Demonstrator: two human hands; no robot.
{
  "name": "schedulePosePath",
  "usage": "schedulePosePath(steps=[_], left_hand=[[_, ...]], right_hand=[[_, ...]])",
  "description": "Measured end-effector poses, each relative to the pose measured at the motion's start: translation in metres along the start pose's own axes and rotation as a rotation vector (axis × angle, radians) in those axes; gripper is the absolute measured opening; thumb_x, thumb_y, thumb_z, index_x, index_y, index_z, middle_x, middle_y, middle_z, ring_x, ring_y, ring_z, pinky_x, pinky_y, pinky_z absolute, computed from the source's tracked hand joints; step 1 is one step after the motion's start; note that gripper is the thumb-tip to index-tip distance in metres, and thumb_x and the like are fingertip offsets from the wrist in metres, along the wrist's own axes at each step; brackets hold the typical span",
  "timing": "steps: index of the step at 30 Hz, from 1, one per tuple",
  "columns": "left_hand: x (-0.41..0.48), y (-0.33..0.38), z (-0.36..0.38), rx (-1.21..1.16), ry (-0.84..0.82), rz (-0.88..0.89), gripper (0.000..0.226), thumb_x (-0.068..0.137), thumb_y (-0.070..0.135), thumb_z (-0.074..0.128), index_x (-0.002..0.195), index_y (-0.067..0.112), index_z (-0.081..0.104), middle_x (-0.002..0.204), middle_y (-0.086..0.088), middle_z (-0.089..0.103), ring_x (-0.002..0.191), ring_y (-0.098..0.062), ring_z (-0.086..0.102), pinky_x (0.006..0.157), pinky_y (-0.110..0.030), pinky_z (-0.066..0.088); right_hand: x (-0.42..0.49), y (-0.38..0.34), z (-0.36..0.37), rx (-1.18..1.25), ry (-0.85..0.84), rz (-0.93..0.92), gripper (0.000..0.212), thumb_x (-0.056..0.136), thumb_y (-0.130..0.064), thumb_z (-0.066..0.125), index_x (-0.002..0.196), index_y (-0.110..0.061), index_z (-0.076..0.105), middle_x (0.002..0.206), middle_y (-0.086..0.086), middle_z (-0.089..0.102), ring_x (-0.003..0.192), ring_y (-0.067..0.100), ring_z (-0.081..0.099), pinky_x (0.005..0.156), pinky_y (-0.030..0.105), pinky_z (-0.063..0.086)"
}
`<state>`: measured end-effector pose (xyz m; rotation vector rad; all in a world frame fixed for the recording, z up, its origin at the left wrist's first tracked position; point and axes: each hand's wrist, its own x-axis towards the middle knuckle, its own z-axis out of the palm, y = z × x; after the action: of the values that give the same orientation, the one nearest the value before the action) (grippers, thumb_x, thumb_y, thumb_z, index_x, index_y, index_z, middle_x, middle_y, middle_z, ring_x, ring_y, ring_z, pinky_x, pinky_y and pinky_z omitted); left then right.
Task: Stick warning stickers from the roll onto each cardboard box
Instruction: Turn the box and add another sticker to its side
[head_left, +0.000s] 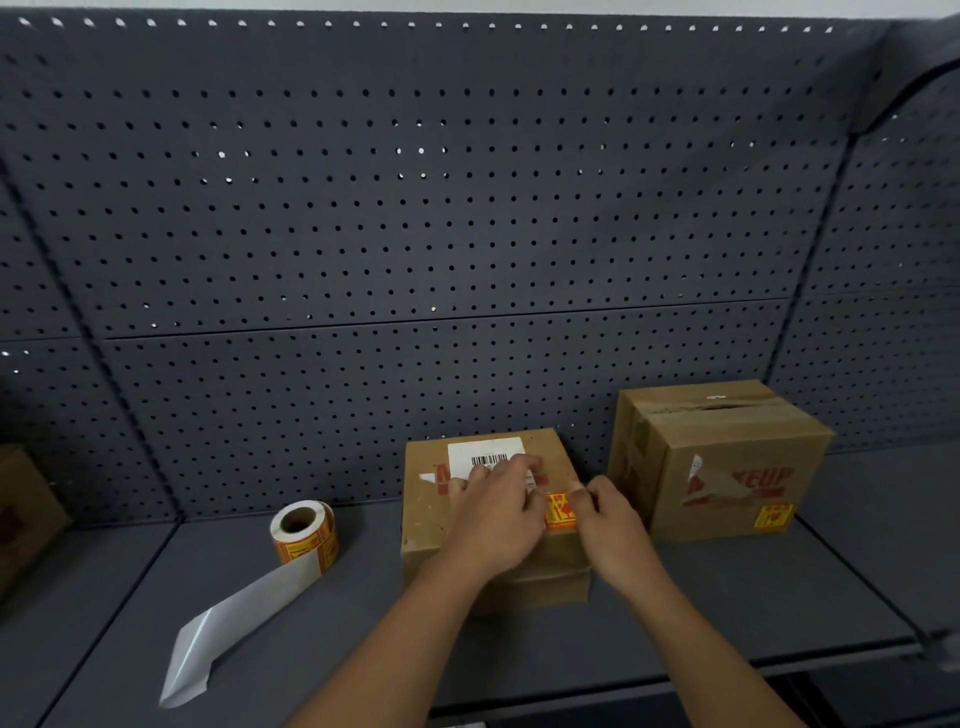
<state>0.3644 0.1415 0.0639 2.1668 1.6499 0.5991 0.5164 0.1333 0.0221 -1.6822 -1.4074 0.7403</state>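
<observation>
**Both hands on the middle box, sticker between them**

Your left hand (493, 514) lies flat on top of the middle cardboard box (431, 519), fingers straight and spread, reaching onto its white barcode label (485, 452). Your right hand (610, 519) sits just beside it at the box's right edge. Its fingertips are bunched against the upper right corner of the warning sticker (560, 512), which lies on the box between your two hands. Blur hides whether you pinch that corner or press it.

Left of the box, the sticker roll (304, 532) stands on the grey shelf (753, 597), its bare backing strip (234, 618) trailing toward you. On the right stands a second box (727, 457) with a placed sticker (774, 517) low on its front. A third box (26, 509) shows at the left edge, and grey pegboard (415, 208) rises behind.
</observation>
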Motion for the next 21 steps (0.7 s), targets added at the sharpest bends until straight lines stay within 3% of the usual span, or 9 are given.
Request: schedulePosePath(steps=[2,3,4,6,8,10,13,15,21], left_hand=[[-0.001,0.000,-0.009,-0.135,-0.060,-0.022,0.035,0.107,0.044,0.044,0.141,0.039,0.048,0.121,0.009,0.069,0.127,-0.016,0.049,0.112,-0.044,0.025],[-0.001,-0.001,-0.014,-0.264,-0.073,-0.044,0.032,0.108,0.041,0.045,0.139,0.038,0.050,0.113,0.010,0.068,0.116,-0.013,0.056,0.107,-0.039,0.035],[-0.003,-0.003,-0.020,-0.409,-0.066,-0.071,0.030,0.109,0.036,0.047,0.138,0.035,0.053,0.105,0.011,0.066,0.101,-0.009,0.061,0.092,-0.029,0.047],[-0.008,-0.015,-0.030,-0.547,0.040,-0.104,0.027,0.108,0.027,0.049,0.134,0.031,0.058,0.096,0.010,0.062,0.076,0.000,0.060,0.060,-0.015,0.047],[-0.016,-0.034,-0.036,-0.492,0.161,-0.092,0.023,0.107,0.023,0.051,0.125,0.029,0.064,0.092,0.009,0.066,0.060,0.003,0.057,0.051,-0.014,0.043],[-0.024,-0.055,-0.039,-0.406,0.274,-0.067,0.020,0.105,0.023,0.053,0.116,0.031,0.068,0.096,0.009,0.069,0.063,0.004,0.058,0.056,-0.018,0.047],[-0.029,-0.084,-0.041,-0.178,0.425,-0.049,0.016,0.102,0.028,0.058,0.112,0.033,0.069,0.108,0.014,0.062,0.100,-0.006,0.056,0.086,-0.032,0.051],[-0.027,-0.100,-0.041,-0.169,0.394,-0.148,0.020,0.100,0.037,0.060,0.118,0.031,0.067,0.115,0.009,0.057,0.113,-0.017,0.054,0.097,-0.042,0.050],[-0.027,-0.099,-0.040,-0.784,0.115,-0.587,0.071,0.098,0.053,0.062,0.156,0.022,0.035,0.145,-0.009,0.054,0.126,-0.029,0.058,0.107,-0.044,0.047]], right_hand=[[-0.002,-0.003,-0.001,-0.001,0.020,0.005,0.034,0.109,-0.038,0.043,0.089,-0.013,0.053,0.079,0.004,0.058,0.070,0.016,0.055,0.062,0.034,0.039],[-0.002,-0.005,-0.003,-0.002,0.019,0.006,0.034,0.109,-0.038,0.044,0.085,-0.014,0.052,0.077,0.003,0.058,0.069,0.016,0.054,0.061,0.034,0.038],[-0.002,-0.006,-0.006,-0.002,0.009,0.012,0.036,0.109,-0.038,0.046,0.083,-0.014,0.053,0.076,0.002,0.058,0.068,0.016,0.054,0.060,0.033,0.037],[-0.001,-0.006,-0.010,-0.013,-0.013,0.012,0.044,0.108,-0.040,0.045,0.083,-0.007,0.058,0.077,0.004,0.062,0.072,0.019,0.058,0.062,0.033,0.038],[-0.003,-0.004,-0.012,-0.045,-0.025,0.007,0.050,0.108,-0.046,0.044,0.088,-0.006,0.065,0.083,0.004,0.068,0.076,0.016,0.064,0.062,0.030,0.041],[-0.006,-0.003,-0.012,-0.032,-0.034,0.012,0.048,0.107,-0.051,0.042,0.091,-0.014,0.067,0.087,0.000,0.070,0.081,0.010,0.065,0.063,0.027,0.041],[-0.008,-0.005,-0.012,0.028,-0.063,0.024,0.045,0.106,-0.054,0.042,0.098,-0.018,0.068,0.094,-0.002,0.072,0.088,0.009,0.066,0.069,0.026,0.044],[-0.007,-0.009,-0.012,0.051,-0.080,0.035,0.044,0.105,-0.055,0.043,0.098,-0.019,0.068,0.095,-0.002,0.072,0.091,0.011,0.067,0.072,0.027,0.046],[0.005,-0.023,-0.009,0.186,-0.097,0.148,0.037,0.105,-0.051,0.050,0.116,-0.019,0.065,0.103,-0.001,0.074,0.096,0.015,0.070,0.078,0.031,0.050]])
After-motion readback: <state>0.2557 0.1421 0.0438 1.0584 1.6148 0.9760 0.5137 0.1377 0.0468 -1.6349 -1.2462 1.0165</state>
